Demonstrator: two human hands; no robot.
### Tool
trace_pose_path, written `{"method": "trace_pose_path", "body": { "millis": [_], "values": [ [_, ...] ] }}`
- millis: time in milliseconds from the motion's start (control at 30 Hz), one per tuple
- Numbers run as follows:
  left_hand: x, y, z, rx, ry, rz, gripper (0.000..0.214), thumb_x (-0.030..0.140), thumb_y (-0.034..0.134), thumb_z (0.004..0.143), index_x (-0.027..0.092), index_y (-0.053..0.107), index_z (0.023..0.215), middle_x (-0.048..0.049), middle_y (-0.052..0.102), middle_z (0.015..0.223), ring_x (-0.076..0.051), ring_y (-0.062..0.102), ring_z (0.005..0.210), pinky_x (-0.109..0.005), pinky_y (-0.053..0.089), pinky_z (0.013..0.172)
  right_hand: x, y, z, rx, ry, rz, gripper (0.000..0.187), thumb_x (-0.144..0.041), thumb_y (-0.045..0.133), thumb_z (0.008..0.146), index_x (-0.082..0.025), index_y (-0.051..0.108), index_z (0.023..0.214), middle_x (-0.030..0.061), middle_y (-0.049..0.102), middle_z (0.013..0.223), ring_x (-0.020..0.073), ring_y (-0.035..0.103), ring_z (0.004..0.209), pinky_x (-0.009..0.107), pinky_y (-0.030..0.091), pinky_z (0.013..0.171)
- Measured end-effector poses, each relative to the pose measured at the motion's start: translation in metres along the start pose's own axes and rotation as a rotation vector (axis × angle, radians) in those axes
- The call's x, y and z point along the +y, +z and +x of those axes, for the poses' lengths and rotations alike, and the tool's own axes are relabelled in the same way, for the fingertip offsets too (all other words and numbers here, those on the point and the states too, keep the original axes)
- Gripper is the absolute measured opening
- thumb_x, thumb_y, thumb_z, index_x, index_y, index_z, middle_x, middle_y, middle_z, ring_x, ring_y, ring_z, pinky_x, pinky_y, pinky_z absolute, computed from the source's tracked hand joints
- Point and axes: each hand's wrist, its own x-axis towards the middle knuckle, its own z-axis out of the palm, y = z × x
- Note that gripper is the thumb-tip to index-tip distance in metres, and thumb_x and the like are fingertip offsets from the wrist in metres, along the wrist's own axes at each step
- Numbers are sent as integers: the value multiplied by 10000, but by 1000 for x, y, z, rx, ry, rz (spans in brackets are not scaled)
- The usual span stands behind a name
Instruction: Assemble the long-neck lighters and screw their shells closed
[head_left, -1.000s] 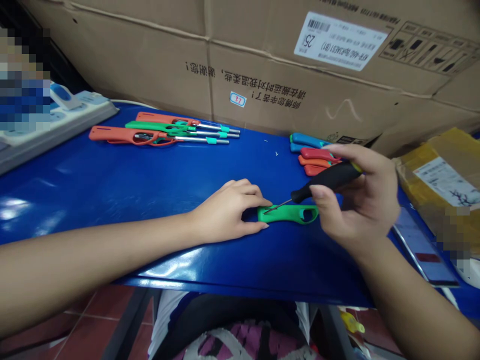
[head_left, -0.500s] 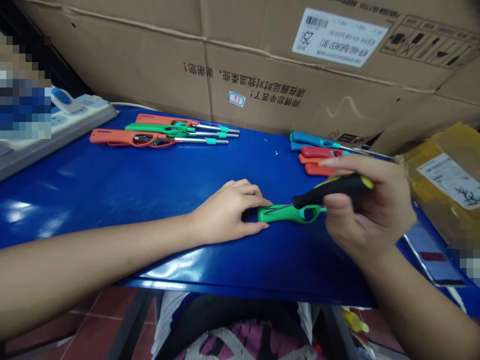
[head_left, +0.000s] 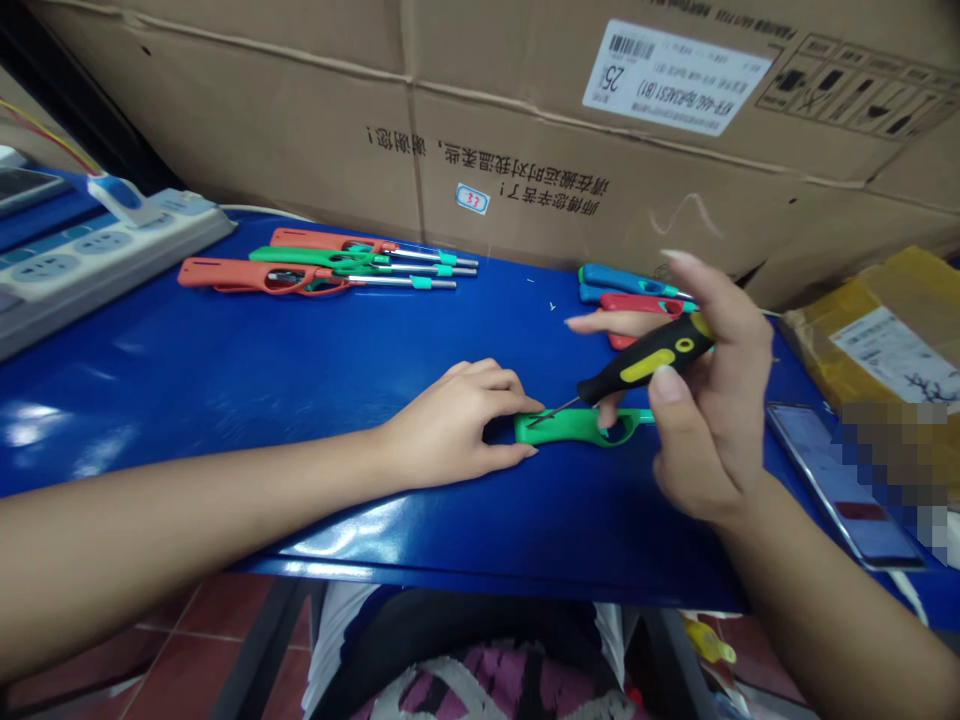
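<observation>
A green stick lighter (head_left: 574, 429) lies flat on the blue table, its rod pointing right. The thumb and forefinger of my left hand (head_left: 451, 425) grip its left end. In my right hand (head_left: 709, 430) is a screwdriver (head_left: 641, 365) with a black and yellow handle. The thumb presses the handle, while the forefinger is raised and another finger stretches left. The screwdriver's thin shaft slants down to the left, its tip at the slot in the lighter's handle. Part of the lighter's rod is hidden behind my right hand.
Orange and green stick lighters (head_left: 255, 274) lie at the back left, beside a white power strip (head_left: 187, 235). Blue and red lighters (head_left: 626, 280) are at the back right. A cardboard box (head_left: 300, 120) stands behind. A phone (head_left: 844, 490) and a yellow-taped parcel (head_left: 840, 315) are on the right.
My right hand has shifted left and turned, its forefinger lifting off the screwdriver and its fingers spreading. The screwdriver handle stands a little steeper. My left hand and the lighter have stayed put.
</observation>
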Motion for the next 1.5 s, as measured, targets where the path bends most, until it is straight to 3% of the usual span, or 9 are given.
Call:
{"method": "trace_pose_path", "body": {
  "millis": [200,400,467,600,767,1000,1200,1367,1500],
  "values": [
    [0,0,1,-4,2,-1,328,372,716,914,218,713,1204,-54,706,1097,-238,616,1083,-386,412,926,-2,1,3,169,-211,-283,453,-315,813,820,-367,673,1248,15,780,1059,231,736,732,394,640,688],
    [0,1,1,5,2,4,345,372,722,911,214,712,1217,-50,705,1082,-237,621,1070,-389,414,928,-1,2,1,-22,-45,36,525,-356,442,1036,-404,365,1554,47,694,1309,209,745,801,346,613,558],
    [-1,1,1,5,7,2,343,370,725,909,209,714,1212,-46,704,1085,-235,617,1072,-388,414,929,-3,2,2,-3,-76,29,607,-344,562,990,-419,358,1556,51,672,1353,201,742,769,338,611,551],
    [-1,0,1,3,11,-4,320,369,722,911,206,724,1187,-41,699,1083,-233,613,1065,-383,418,916,-6,2,3,167,-202,-245,551,-323,843,791,-358,652,1307,29,769,1071,212,720,674,382,627,666],
    [0,0,0,1,7,-6,356,373,726,909,208,711,1224,-43,700,1074,-234,615,1061,-396,412,934,-3,1,2,49,-45,0,513,-405,471,1031,-371,407,1539,56,746,1164,232,745,763,369,610,566],
    [0,2,2,4,9,-11,323,360,728,910,202,723,1192,-44,702,1074,-230,610,1045,-382,424,918,-9,-5,5,153,-225,-364,417,-348,808,839,-334,681,1236,5,791,987,205,741,702,334,602,638],
    [0,1,2,16,5,-8,349,372,746,900,205,720,1204,-41,703,1060,-231,617,1035,-391,419,931,-7,-5,0,-64,-133,-61,585,-269,440,1017,-290,318,1589,100,546,1534,225,755,975,364,639,675],
    [0,1,1,12,4,-8,309,360,744,901,209,734,1170,-36,701,1056,-229,613,1024,-380,427,909,-9,-5,4,126,-280,-346,414,-302,802,838,-296,652,1224,17,791,961,192,715,650,315,598,563],
    [-1,2,2,21,10,-13,343,360,754,894,206,725,1200,-40,701,1053,-230,617,1022,-388,428,922,-5,-3,3,45,-137,-169,460,-359,532,1020,-278,488,1470,73,747,1145,188,725,714,331,616,598]
  ]
}}
